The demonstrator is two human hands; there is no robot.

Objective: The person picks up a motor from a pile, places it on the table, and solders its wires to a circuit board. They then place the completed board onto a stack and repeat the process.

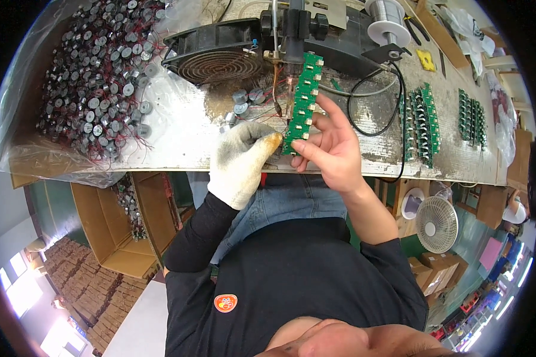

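Observation:
A long green circuit board strip (305, 98) with several small pale connectors along one edge stands tilted over the bench. My bare right hand (333, 140) grips its near end between thumb and fingers. My left hand (244, 157), in a white glove with stained fingertips, is pinched closed beside the strip's lower left edge; what lies between those fingertips is too small to make out. Just left of the strip, the thin soldering tip (277, 107) points down from its stand. A few small round silver motors (240, 107) with red wires lie beyond my left hand.
A heap of wired motors (101, 89) fills a plastic-lined area at left. Behind the strip stand a black fan (220, 65) and a solder wire spool (389, 18). Stacked circuit boards (423, 125) lie at right, near a black cable (352, 113). An open cardboard box (104, 220) sits below the bench.

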